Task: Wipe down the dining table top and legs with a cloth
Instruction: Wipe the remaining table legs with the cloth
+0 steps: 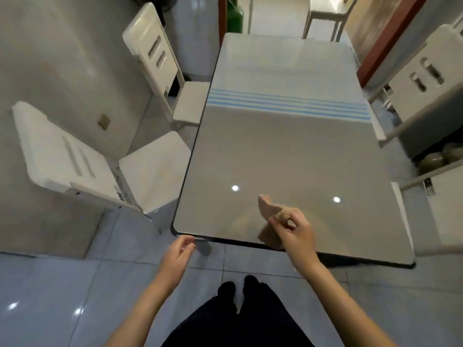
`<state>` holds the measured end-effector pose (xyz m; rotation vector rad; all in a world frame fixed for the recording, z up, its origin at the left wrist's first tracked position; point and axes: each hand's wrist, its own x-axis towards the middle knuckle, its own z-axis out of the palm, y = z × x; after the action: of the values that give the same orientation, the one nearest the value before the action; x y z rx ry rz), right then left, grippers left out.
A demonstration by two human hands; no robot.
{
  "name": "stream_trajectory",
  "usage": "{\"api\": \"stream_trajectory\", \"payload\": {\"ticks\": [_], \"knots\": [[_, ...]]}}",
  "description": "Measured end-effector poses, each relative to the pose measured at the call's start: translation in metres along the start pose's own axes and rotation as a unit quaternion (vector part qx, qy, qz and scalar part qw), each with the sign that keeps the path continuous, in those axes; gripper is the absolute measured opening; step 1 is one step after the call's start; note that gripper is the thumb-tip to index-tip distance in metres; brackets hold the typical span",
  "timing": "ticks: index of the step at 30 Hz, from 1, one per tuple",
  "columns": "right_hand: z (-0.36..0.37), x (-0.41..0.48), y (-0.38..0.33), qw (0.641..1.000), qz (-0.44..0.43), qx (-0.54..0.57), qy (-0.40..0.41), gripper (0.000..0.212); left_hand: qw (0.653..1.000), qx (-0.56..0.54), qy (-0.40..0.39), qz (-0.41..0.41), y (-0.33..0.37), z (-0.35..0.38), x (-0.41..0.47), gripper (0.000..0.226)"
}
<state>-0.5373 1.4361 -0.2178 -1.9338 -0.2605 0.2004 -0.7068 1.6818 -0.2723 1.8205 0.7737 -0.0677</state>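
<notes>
In the head view we look down on a glossy grey table (288,151) that fills the middle of the frame and runs away toward the top. A band of blue stripes (288,103) crosses it in the upper half, and two bright spots of light shine on its lower half.

Our right hand (295,234) hangs over the near edge of the table, lower centre of the frame. Its thumb and curled fingers pinch a small beige cloth (266,205), which sticks out up and to the left of the knuckles, above the table top. A beige patch lies just below the hand; we cannot tell whether that is more cloth or its reflection, nor whether the cloth touches the top.

Our left hand (176,254) is at the table's near left corner, lower centre-left. Its fingers are loosely curled with the thumb close to them, and it holds nothing. The fingertips are just beside the dark edge; we cannot tell whether they touch it.

Two white chairs stand along the left side: a near chair (150,171) at middle left, turned partly away from the table, and a far chair (155,53) at upper left. More white chairs (421,78) line the right edge. The floor (62,296) is pale glossy tile. Our dark trousers (240,316) show at bottom centre.
</notes>
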Motion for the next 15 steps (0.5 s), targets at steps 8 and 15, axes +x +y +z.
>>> {"api": "stream_trajectory", "payload": {"ticks": [8,15], "knots": [[0.060,0.076,0.031,0.952,-0.167,-0.198,-0.162,0.027,0.983,-0.043,0.128,-0.124,-0.021,0.016,-0.051,0.012],[0.099,0.085,0.066,0.934,-0.005,-0.204,-0.294,0.027,0.963,-0.082,0.196,-0.168,-0.022,0.033,-0.073,0.009]]}}
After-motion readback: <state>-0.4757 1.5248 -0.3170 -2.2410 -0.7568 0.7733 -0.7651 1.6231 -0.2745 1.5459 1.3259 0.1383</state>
